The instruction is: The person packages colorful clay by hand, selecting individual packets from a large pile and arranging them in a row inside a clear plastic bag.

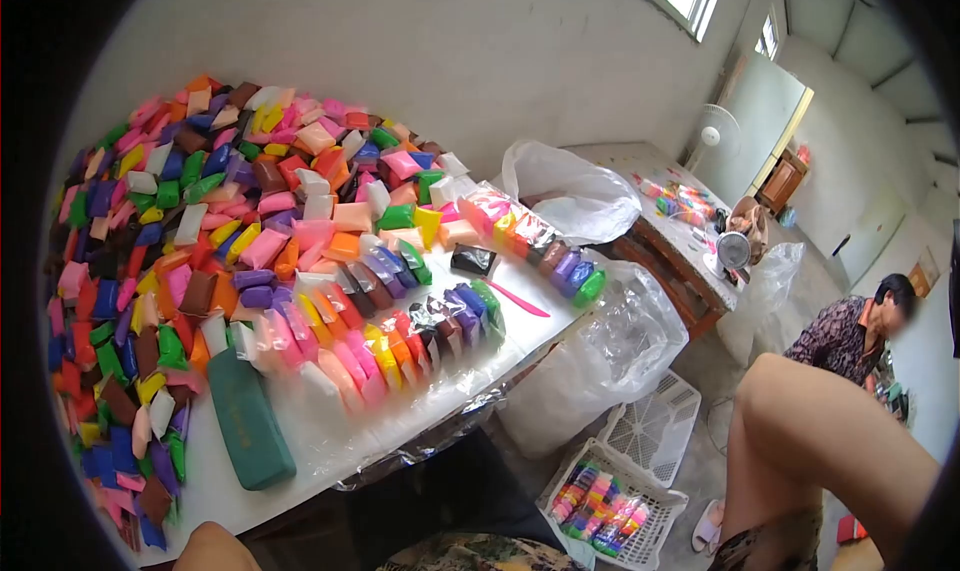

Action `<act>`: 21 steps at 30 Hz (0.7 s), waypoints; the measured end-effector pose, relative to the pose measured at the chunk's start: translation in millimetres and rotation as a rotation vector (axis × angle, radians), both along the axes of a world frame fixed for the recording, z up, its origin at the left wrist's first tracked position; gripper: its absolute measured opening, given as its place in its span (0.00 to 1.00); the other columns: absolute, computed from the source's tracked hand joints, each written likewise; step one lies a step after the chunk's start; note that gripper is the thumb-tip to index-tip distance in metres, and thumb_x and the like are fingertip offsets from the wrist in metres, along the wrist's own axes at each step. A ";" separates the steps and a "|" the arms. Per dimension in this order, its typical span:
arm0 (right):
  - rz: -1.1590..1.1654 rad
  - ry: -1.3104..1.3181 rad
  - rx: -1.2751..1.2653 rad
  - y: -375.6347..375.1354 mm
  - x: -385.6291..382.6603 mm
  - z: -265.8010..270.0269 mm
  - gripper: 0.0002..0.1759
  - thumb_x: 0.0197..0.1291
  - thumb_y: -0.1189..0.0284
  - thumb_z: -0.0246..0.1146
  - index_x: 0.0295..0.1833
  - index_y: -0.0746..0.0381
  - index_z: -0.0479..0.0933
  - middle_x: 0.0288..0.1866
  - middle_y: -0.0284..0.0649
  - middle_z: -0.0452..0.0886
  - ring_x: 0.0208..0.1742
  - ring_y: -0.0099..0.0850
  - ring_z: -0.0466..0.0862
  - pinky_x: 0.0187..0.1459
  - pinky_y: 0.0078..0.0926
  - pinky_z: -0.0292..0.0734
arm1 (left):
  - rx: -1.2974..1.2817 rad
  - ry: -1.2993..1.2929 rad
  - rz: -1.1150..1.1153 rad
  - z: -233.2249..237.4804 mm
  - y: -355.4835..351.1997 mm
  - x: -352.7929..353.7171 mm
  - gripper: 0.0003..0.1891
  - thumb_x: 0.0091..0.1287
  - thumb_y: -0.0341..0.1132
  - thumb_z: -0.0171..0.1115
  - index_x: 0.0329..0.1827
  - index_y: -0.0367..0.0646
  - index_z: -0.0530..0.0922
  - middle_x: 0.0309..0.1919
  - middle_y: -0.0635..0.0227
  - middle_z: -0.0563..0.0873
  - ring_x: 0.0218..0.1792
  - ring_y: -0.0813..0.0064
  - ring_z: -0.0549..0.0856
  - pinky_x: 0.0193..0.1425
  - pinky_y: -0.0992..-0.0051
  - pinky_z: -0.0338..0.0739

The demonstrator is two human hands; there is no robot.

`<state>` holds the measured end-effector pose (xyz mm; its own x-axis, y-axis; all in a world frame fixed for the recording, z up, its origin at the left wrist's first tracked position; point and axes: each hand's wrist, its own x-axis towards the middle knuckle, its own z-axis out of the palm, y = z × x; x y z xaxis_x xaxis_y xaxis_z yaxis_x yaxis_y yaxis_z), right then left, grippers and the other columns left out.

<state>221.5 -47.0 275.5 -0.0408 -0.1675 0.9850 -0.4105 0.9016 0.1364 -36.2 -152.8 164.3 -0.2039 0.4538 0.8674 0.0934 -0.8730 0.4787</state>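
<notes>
Neither my left hand nor my right hand is in view. Only a bit of bare arm (215,549) shows at the bottom left, and a bent bare arm (820,421) rises at the right. On the white table (300,501) a big heap of small colourful packets (270,176) leans against the wall. In front of it lie rows of packets (385,356) sorted by colour, and a wrapped row of packets (535,241) is at the right. A black packet (472,259) and a pink plastic knife-shaped tool (515,299) lie between them. A dark green case (248,421) sits near the front edge.
Clear plastic bags (600,341) hang beside the table's right end. On the floor, a white crate (650,531) holds wrapped colourful rows. Another table (640,161) with a small fan (733,251) stands behind. A person in a patterned shirt (835,336) is at the right.
</notes>
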 end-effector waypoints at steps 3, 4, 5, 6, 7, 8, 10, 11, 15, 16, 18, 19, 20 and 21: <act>0.007 -0.008 0.011 -0.5 2.0 1.5 0.23 0.70 0.59 0.52 0.61 0.63 0.75 0.60 0.46 0.80 0.61 0.37 0.77 0.62 0.41 0.67 | -0.009 0.003 -0.006 1.2 -0.2 2.1 0.12 0.74 0.37 0.55 0.56 0.45 0.80 0.44 0.59 0.81 0.44 0.64 0.78 0.55 0.60 0.75; 0.009 -0.011 0.014 -0.6 2.2 2.0 0.23 0.70 0.59 0.52 0.62 0.63 0.75 0.60 0.46 0.80 0.61 0.37 0.77 0.63 0.41 0.67 | -0.010 0.005 -0.005 1.2 -0.6 1.9 0.12 0.74 0.37 0.55 0.56 0.45 0.80 0.44 0.59 0.81 0.44 0.64 0.78 0.55 0.60 0.75; 0.016 -0.005 0.017 -1.3 3.1 1.6 0.23 0.70 0.60 0.52 0.62 0.63 0.75 0.61 0.46 0.79 0.62 0.38 0.77 0.63 0.42 0.66 | -0.008 0.009 -0.005 2.1 -2.1 1.9 0.12 0.74 0.37 0.55 0.56 0.45 0.80 0.44 0.59 0.80 0.43 0.64 0.78 0.55 0.60 0.75; 0.028 -0.002 0.023 -4.2 3.9 3.9 0.23 0.70 0.60 0.52 0.62 0.62 0.75 0.61 0.46 0.79 0.62 0.38 0.77 0.64 0.42 0.66 | -0.008 0.009 -0.006 3.7 -3.6 1.1 0.12 0.75 0.37 0.55 0.56 0.45 0.80 0.44 0.59 0.80 0.43 0.64 0.78 0.55 0.60 0.75; 0.031 -0.003 0.020 -5.2 3.2 6.1 0.23 0.70 0.60 0.52 0.62 0.62 0.75 0.61 0.46 0.79 0.63 0.38 0.77 0.64 0.43 0.66 | -0.011 0.010 -0.005 6.4 -6.4 0.9 0.12 0.75 0.37 0.55 0.56 0.45 0.80 0.44 0.59 0.80 0.43 0.64 0.78 0.55 0.60 0.75; 0.027 0.003 0.004 -5.8 4.4 9.9 0.23 0.70 0.60 0.51 0.62 0.62 0.75 0.61 0.46 0.79 0.63 0.38 0.77 0.65 0.43 0.66 | -0.014 0.012 -0.002 8.6 -10.8 -2.5 0.12 0.75 0.37 0.55 0.56 0.45 0.80 0.44 0.59 0.80 0.43 0.64 0.78 0.55 0.60 0.75; 0.034 0.004 -0.018 -9.0 3.8 19.0 0.23 0.70 0.60 0.51 0.62 0.62 0.75 0.62 0.46 0.79 0.64 0.39 0.76 0.66 0.44 0.66 | -0.033 0.006 -0.007 15.9 -25.7 -12.2 0.12 0.75 0.38 0.55 0.56 0.45 0.80 0.44 0.59 0.80 0.43 0.64 0.78 0.55 0.60 0.75; 0.049 0.009 -0.022 -11.3 3.6 18.1 0.23 0.71 0.60 0.51 0.62 0.62 0.75 0.62 0.46 0.79 0.64 0.39 0.76 0.66 0.44 0.66 | -0.028 0.008 -0.014 20.4 -30.4 -13.8 0.12 0.75 0.38 0.54 0.56 0.45 0.80 0.43 0.59 0.80 0.43 0.64 0.78 0.55 0.60 0.75; 0.171 -0.082 -0.219 -6.3 18.4 -36.9 0.21 0.65 0.62 0.54 0.58 0.63 0.76 0.60 0.51 0.79 0.63 0.43 0.78 0.65 0.46 0.69 | -0.096 0.039 -0.100 33.1 -54.3 -35.8 0.13 0.75 0.38 0.54 0.56 0.46 0.80 0.43 0.59 0.80 0.42 0.64 0.77 0.55 0.60 0.75; 0.214 -0.174 -0.309 -3.5 24.4 -54.3 0.20 0.60 0.65 0.58 0.53 0.65 0.77 0.57 0.55 0.80 0.60 0.46 0.80 0.63 0.46 0.72 | -0.112 0.000 -0.121 30.6 -46.0 -21.0 0.13 0.75 0.38 0.54 0.56 0.46 0.80 0.43 0.59 0.80 0.42 0.64 0.77 0.55 0.60 0.75; 0.153 -0.359 -0.405 -2.7 21.1 -57.8 0.14 0.61 0.68 0.62 0.48 0.65 0.78 0.49 0.50 0.80 0.47 0.42 0.81 0.47 0.39 0.75 | -0.119 -0.047 -0.106 28.5 -20.8 18.6 0.12 0.74 0.37 0.56 0.57 0.46 0.77 0.41 0.62 0.80 0.42 0.65 0.77 0.52 0.64 0.75; 0.047 -0.448 -0.415 -8.2 12.8 -53.2 0.10 0.67 0.68 0.63 0.48 0.63 0.77 0.45 0.41 0.80 0.38 0.35 0.80 0.33 0.32 0.76 | -0.104 0.005 -0.077 29.9 -17.9 26.3 0.14 0.73 0.36 0.60 0.59 0.47 0.75 0.40 0.67 0.80 0.41 0.69 0.77 0.48 0.70 0.75; 0.013 -0.434 -0.436 -16.2 6.6 -51.6 0.13 0.72 0.66 0.60 0.55 0.62 0.77 0.44 0.39 0.79 0.36 0.31 0.78 0.33 0.29 0.75 | -0.093 0.059 -0.051 30.3 -15.2 29.6 0.17 0.72 0.35 0.63 0.62 0.49 0.72 0.39 0.71 0.80 0.40 0.72 0.76 0.44 0.77 0.75; 0.075 -0.430 -0.431 -18.4 6.3 -47.8 0.13 0.72 0.66 0.60 0.55 0.62 0.77 0.44 0.39 0.79 0.35 0.31 0.78 0.34 0.29 0.75 | -0.014 0.060 -0.083 28.1 -10.7 28.6 0.17 0.72 0.35 0.63 0.62 0.49 0.72 0.38 0.72 0.79 0.38 0.74 0.75 0.42 0.78 0.74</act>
<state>227.8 -65.4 227.7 -0.4528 0.2247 0.8628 -0.4122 0.8053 -0.4261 -7.6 -163.5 192.4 -0.1130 0.4792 0.8704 0.0499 -0.8722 0.4866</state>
